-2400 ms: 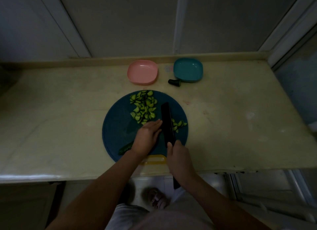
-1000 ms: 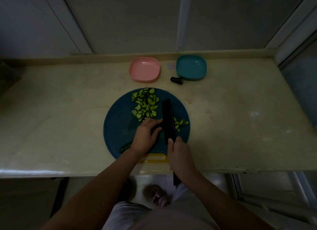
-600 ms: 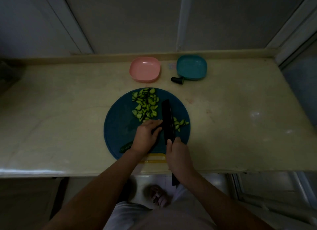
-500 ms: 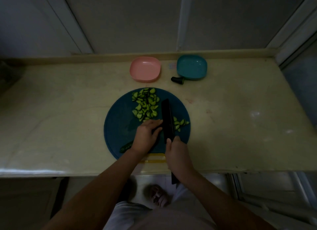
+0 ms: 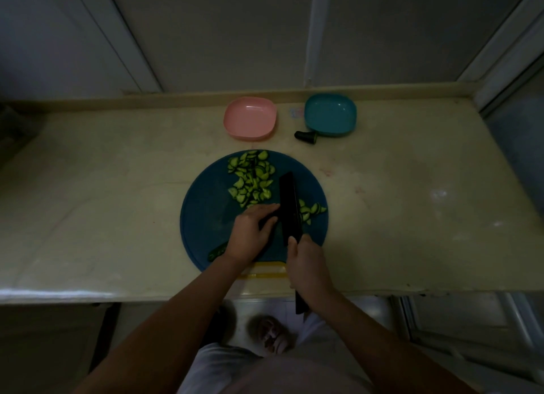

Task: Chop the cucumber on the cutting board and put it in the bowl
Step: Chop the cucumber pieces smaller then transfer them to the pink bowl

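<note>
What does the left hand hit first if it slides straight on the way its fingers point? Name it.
The left hand points up and to the right across the cutting board, at the black knife blade. Its fingertips already look nearly against the blade's flat, so the blade comes first, though depth is unclear.

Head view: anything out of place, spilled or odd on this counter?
One thing: a dark green cucumber end piece lies on the bare cream counter beside the teal bowl, off the round blue cutting board. Both bowls are empty; nothing is spilled.

kitchen: counter (image 5: 117, 187), cutting board (image 5: 206, 217)
</note>
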Motion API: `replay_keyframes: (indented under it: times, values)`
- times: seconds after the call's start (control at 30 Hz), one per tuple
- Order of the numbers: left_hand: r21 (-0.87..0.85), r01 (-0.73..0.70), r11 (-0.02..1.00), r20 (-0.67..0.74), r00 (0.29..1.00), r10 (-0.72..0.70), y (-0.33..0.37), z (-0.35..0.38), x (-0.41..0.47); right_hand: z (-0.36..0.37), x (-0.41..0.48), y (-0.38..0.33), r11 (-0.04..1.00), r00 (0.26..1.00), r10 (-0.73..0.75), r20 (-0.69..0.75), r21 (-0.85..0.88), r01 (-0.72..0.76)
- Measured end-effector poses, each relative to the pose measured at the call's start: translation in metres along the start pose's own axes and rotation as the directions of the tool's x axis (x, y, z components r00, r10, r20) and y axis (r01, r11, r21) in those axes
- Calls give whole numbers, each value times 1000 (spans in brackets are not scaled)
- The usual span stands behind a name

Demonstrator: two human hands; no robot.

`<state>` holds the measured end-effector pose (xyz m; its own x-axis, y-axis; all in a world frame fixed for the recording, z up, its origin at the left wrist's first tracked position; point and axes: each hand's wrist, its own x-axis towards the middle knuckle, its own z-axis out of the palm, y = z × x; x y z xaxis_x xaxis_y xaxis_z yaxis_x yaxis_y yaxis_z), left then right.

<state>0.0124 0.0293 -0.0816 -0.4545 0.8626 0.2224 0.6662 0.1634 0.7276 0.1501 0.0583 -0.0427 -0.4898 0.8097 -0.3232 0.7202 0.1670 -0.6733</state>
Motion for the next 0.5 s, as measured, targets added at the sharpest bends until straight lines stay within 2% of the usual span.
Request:
replay_keyframes:
  times: [0.5]
  values:
    - [2, 7, 1000, -16, 1000, -7, 2, 0, -1, -4, -7, -3, 999, 999, -37, -20, 39, 38]
